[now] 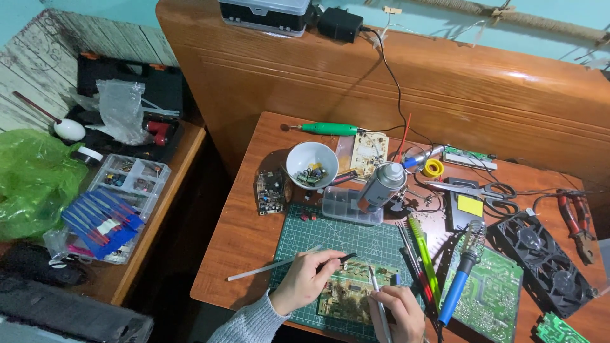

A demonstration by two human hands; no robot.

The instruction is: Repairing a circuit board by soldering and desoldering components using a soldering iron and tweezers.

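Two hands work over the circuit board [351, 293] on the green mat [330, 241]: left hand [305, 279] pinches tweezers [279, 265], tips on the board; right hand [401, 311] grips a soldering pen [377, 298], tip down.

Small wooden table [254, 235], reddish-brown laminate, pushed against a curved wooden headboard-style panel [445, 89] with grooved trim. Behind it a pale turquoise wall [127, 9]. A rope [508, 14] runs along the wall top right. Left: lower wooden side table [168, 209], just beside the main one, dark gap between them. Far left, whitewashed plank panel [38, 70], paint worn. Light is soft and even, with a glare patch on the panel top right; floor not visible
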